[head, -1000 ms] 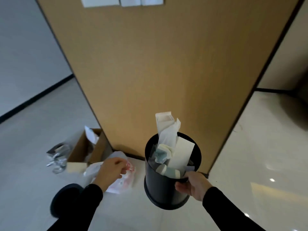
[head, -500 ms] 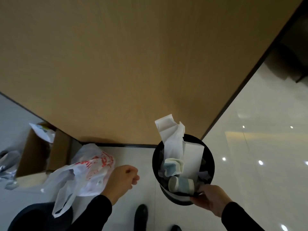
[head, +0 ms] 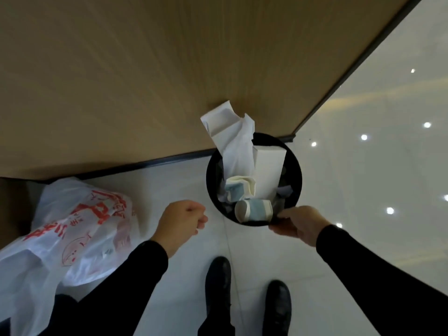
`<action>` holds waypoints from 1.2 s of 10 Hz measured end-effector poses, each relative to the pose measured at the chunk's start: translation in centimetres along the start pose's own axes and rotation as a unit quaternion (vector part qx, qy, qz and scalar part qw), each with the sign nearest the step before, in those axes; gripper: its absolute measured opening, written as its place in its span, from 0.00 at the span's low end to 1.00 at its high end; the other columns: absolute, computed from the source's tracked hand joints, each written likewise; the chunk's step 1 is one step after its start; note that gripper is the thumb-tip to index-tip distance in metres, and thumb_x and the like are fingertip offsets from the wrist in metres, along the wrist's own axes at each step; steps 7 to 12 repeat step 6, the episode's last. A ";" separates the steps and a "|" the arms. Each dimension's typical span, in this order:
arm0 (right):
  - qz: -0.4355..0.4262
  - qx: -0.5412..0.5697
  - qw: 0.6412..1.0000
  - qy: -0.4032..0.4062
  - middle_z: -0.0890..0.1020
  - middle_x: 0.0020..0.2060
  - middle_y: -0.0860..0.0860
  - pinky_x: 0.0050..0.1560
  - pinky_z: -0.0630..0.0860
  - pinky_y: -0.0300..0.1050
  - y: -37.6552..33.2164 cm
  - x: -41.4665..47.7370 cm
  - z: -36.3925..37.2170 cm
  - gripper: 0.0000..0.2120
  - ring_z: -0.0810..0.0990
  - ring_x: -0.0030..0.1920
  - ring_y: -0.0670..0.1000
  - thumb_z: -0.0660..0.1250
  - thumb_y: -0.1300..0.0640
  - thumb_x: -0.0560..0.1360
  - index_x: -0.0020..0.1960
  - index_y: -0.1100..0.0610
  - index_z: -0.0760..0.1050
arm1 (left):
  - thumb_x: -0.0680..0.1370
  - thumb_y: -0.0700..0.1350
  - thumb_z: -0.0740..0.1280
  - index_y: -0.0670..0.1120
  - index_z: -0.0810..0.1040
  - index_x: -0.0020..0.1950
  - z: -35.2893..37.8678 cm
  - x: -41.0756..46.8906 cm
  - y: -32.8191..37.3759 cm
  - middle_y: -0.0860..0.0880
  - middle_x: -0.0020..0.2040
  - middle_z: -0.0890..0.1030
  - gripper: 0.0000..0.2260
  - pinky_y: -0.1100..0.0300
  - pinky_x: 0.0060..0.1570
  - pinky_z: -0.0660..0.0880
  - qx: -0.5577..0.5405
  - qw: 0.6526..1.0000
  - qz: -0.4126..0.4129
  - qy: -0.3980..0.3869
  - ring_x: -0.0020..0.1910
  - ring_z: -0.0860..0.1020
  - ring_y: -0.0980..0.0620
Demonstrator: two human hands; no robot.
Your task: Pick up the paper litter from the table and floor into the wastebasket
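The black wastebasket is lifted off the floor beside the wooden panel and is full of paper litter: a tall crumpled white sheet, a white carton, and a blue-and-white paper cup near its front rim. My right hand grips the near rim of the wastebasket. My left hand is a closed fist just left of the basket; what it holds, if anything, is hidden. A white plastic bag with red print bulges at the left, a small gap away from my left hand.
A tall wooden panel with a dark base strip stands right behind the basket. A brown cardboard box shows at the far left edge. My two black shoes stand on the glossy pale floor, which stretches away to the right.
The view has tilted down and moved in on the panel. My left hand has left the plastic bag and closed into a fist. The basket has stayed in my right hand.
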State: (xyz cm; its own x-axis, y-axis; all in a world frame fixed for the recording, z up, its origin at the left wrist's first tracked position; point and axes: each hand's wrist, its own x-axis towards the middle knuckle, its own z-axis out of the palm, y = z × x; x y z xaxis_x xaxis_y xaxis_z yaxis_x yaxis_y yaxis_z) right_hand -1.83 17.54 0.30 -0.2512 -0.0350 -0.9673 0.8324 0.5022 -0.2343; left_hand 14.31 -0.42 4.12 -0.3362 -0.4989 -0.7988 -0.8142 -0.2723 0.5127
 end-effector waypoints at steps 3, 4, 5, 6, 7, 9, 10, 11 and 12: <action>0.010 -0.035 0.999 -0.009 0.79 0.31 0.64 0.21 0.79 0.41 2.7 8.9 0.8 0.08 0.79 0.18 0.53 0.58 0.72 0.75 0.53 0.73 0.71 | 0.76 0.38 0.62 0.47 0.78 0.40 1.6 5.4 -4.2 0.47 0.37 0.82 0.08 0.60 0.38 0.76 0.029 0.999 -0.024 0.004 0.34 0.78 0.51; 0.010 -0.027 1.000 -0.010 0.78 0.33 0.63 0.22 0.79 0.41 3.8 10.0 0.9 0.05 0.80 0.20 0.54 0.59 0.71 0.76 0.50 0.71 0.71 | 0.76 0.38 0.62 0.47 0.78 0.40 1.8 5.7 -5.3 0.47 0.38 0.82 0.08 0.60 0.37 0.76 0.039 0.999 -0.035 0.003 0.34 0.78 0.52; 0.003 -0.003 1.000 -0.021 0.78 0.34 0.63 0.23 0.80 0.42 4.4 10.5 1.2 0.05 0.79 0.29 0.57 0.59 0.68 0.77 0.51 0.70 0.71 | 0.76 0.38 0.62 0.47 0.78 0.41 2.1 5.9 -5.3 0.46 0.38 0.82 0.08 0.60 0.37 0.76 0.046 0.998 -0.031 0.008 0.35 0.78 0.51; -0.011 -0.001 1.000 -0.003 0.77 0.34 0.61 0.27 0.80 0.44 4.5 8.8 0.1 0.07 0.78 0.32 0.56 0.60 0.61 0.79 0.45 0.65 0.71 | 0.76 0.39 0.62 0.46 0.79 0.42 3.2 4.9 -4.0 0.47 0.38 0.82 0.07 0.60 0.37 0.76 0.068 0.997 -0.016 0.012 0.35 0.78 0.51; -0.011 -0.001 1.000 -0.003 0.77 0.34 0.61 0.27 0.80 0.44 4.5 8.8 0.1 0.07 0.78 0.32 0.56 0.60 0.61 0.79 0.45 0.65 0.71 | 0.76 0.39 0.62 0.46 0.79 0.42 3.2 4.9 -4.0 0.47 0.38 0.82 0.07 0.60 0.37 0.76 0.068 0.997 -0.016 0.012 0.35 0.78 0.51; -0.011 -0.001 1.000 -0.003 0.77 0.34 0.61 0.27 0.80 0.44 4.5 8.8 0.1 0.07 0.78 0.32 0.56 0.60 0.61 0.79 0.45 0.65 0.71 | 0.76 0.39 0.62 0.46 0.79 0.42 3.2 4.9 -4.0 0.47 0.38 0.82 0.07 0.60 0.37 0.76 0.068 0.997 -0.016 0.012 0.35 0.78 0.51; -0.011 -0.001 1.000 -0.003 0.77 0.34 0.61 0.27 0.80 0.44 4.5 8.8 0.1 0.07 0.78 0.32 0.56 0.60 0.61 0.79 0.45 0.65 0.71 | 0.76 0.39 0.62 0.46 0.79 0.42 3.2 4.9 -4.0 0.47 0.38 0.82 0.07 0.60 0.37 0.76 0.068 0.997 -0.016 0.012 0.35 0.78 0.51; -0.011 -0.001 1.000 -0.003 0.77 0.34 0.61 0.27 0.80 0.44 4.5 8.8 0.1 0.07 0.78 0.32 0.56 0.60 0.61 0.79 0.45 0.65 0.71 | 0.76 0.39 0.62 0.46 0.79 0.42 3.2 4.9 -4.0 0.47 0.38 0.82 0.07 0.60 0.37 0.76 0.068 0.997 -0.016 0.012 0.35 0.78 0.51; -0.011 -0.001 1.000 -0.003 0.77 0.34 0.61 0.27 0.80 0.44 4.5 8.8 0.1 0.07 0.78 0.32 0.56 0.60 0.61 0.79 0.45 0.65 0.71 | 0.76 0.39 0.62 0.46 0.79 0.42 3.2 4.9 -4.0 0.47 0.38 0.82 0.07 0.60 0.37 0.76 0.068 0.997 -0.016 0.012 0.35 0.78 0.51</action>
